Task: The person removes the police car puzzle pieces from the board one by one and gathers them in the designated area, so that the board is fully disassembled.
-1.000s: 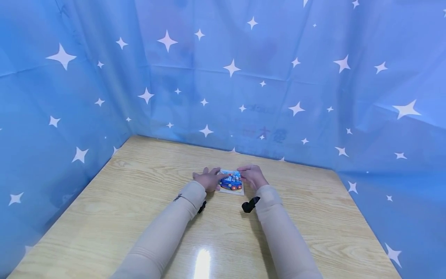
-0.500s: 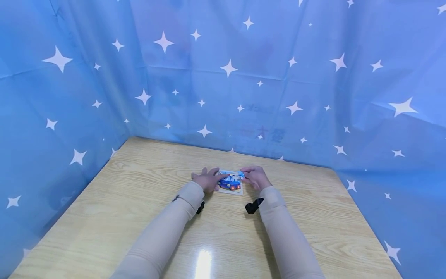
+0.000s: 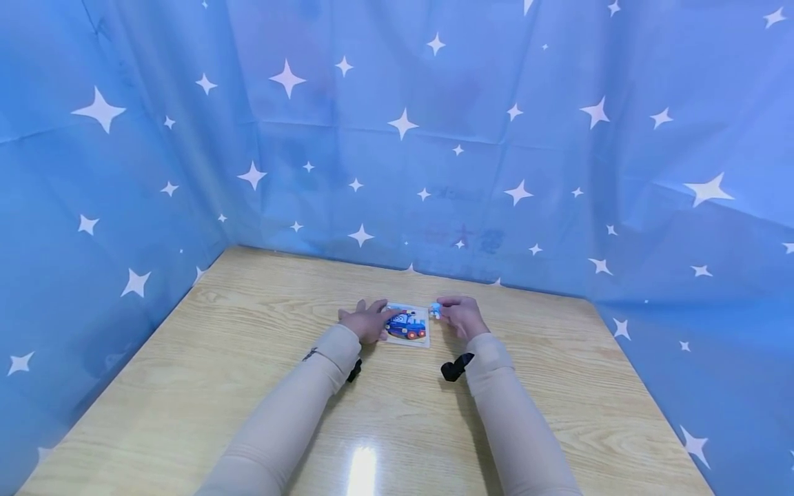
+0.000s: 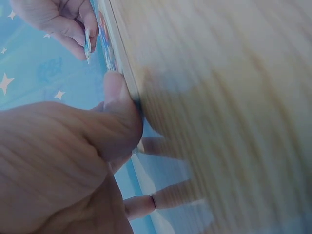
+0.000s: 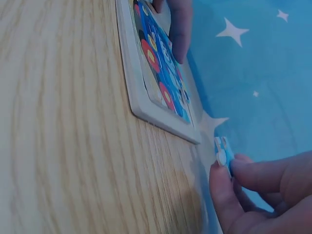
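A small jigsaw puzzle (image 3: 409, 326) with a blue cartoon vehicle lies flat on the wooden table in a pale frame (image 5: 161, 123). At its left side my left hand (image 3: 364, 324) rests with fingers spread, the index finger reaching over the picture. The left wrist view has that thumb (image 4: 114, 90) against the frame's edge. Just right of the puzzle, my right hand (image 3: 464, 317) pinches a light blue puzzle piece (image 5: 223, 155) between thumb and fingertips, apart from the frame and above the table. The upper right of the picture looks pale where the piece's colours are absent.
The light wood table (image 3: 248, 386) spreads around the puzzle on every side. A blue curtain (image 3: 397, 172) with white stars hangs behind it and along both sides. Black wrist cameras (image 3: 457, 368) sit at the cuffs.
My right hand has lifted the puzzle piece from the puzzle's upper right and moved it slightly right, off the frame. My left hand stays on the puzzle. The head view has shifted a little.
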Motion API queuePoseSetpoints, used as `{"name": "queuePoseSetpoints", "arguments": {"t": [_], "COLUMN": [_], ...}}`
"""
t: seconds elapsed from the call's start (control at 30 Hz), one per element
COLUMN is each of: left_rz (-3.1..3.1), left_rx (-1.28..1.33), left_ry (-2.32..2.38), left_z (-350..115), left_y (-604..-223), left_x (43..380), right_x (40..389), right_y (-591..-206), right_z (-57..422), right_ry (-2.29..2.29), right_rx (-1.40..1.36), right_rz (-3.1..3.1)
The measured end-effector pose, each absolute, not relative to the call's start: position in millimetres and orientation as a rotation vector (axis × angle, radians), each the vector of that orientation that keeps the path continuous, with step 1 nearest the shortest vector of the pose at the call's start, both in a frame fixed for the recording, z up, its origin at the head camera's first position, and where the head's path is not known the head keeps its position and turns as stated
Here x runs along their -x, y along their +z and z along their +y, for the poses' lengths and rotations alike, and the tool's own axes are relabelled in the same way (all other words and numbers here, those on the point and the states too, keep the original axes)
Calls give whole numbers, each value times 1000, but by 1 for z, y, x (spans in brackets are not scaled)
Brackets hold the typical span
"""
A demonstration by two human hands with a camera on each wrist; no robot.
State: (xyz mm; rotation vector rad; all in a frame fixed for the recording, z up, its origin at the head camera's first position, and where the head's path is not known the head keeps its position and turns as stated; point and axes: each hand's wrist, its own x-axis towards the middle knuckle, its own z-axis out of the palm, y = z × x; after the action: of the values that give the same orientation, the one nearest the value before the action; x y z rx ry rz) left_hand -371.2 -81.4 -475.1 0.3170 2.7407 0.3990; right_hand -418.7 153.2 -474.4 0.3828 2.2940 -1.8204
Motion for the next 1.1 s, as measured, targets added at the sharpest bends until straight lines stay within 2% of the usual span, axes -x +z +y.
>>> {"name": "queuePoseSetpoints", "arguments": {"t": [0.33,0.57,0.83,1.1], "left_rz": [2750,2746,2747,2747], "left_rx": [-250,-249,-256,-260], "left_ry": [410,385,388,401], "left_z": [-84,-84,-84,-81], "left_y": [-491,-486,-480,-490], "left_x": [382,378,374,382], "right_x": [418,418,421,420], "right_y": [-480,-481,-482,-480], "right_z": [162,165,169,174], "right_ry": [-1868,-1857,-1663,-1444], "right_rx": [-388,-377,-392,-272], "right_rz": [2271,2321,2538,2748]}}
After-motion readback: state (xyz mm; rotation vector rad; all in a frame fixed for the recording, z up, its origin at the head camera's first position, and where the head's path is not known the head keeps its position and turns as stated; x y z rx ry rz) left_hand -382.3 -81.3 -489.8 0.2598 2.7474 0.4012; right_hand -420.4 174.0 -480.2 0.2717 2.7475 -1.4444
